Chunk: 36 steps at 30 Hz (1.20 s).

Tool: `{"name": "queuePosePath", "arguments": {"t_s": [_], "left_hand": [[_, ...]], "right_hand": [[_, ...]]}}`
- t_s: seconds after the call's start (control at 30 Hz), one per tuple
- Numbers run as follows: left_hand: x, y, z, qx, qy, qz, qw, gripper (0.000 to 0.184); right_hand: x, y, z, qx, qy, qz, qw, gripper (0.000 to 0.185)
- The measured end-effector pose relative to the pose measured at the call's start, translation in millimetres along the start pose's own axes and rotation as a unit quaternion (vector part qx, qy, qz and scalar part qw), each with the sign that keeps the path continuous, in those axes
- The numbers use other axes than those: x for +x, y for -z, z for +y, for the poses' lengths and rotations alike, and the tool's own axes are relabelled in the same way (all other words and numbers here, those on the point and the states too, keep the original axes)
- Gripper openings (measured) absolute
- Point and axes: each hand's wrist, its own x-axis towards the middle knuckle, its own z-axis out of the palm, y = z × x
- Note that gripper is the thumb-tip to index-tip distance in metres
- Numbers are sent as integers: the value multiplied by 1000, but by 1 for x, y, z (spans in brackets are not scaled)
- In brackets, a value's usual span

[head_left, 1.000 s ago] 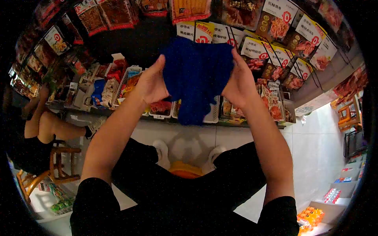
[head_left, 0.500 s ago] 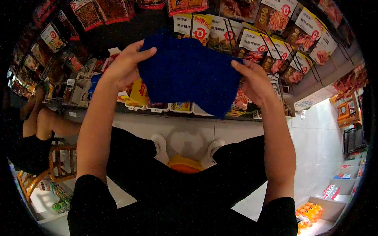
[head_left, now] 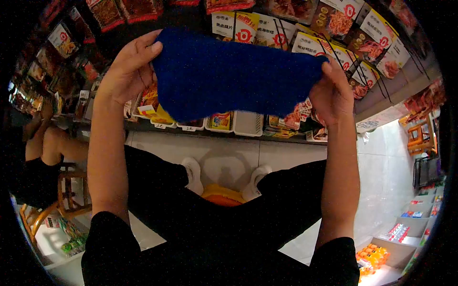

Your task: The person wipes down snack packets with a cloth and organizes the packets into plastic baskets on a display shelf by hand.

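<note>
A dark blue cloth (head_left: 234, 78) is stretched sideways in the air between my two hands. My left hand (head_left: 136, 64) pinches its upper left corner, with the thumb on top. At the upper right corner my right hand (head_left: 332, 90) grips the cloth between thumb and fingers. The lower edge hangs loose and uneven, in front of white baskets of snack packets. Part of the packaged goods behind is hidden by the cloth.
Hanging food packets (head_left: 341, 19) line the shelf ahead. A white basket (head_left: 248, 125) stands at the shelf's front edge. Another person's leg (head_left: 64, 143) and a wooden chair (head_left: 71, 193) are at the left. Orange bottles (head_left: 373, 256) stand at lower right.
Both hands have moved apart, the left one up and leftward, the right one rightward. The cloth is now pulled wider and straighter, and its lower edge sits higher on the right.
</note>
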Motion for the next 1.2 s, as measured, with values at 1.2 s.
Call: {"name": "queuePosePath", "arguments": {"t_s": [1.2], "left_hand": [[19, 9, -17, 391, 1, 112, 914, 24]], "right_hand": [[19, 27, 15, -465, 18, 50, 884, 30]]}}
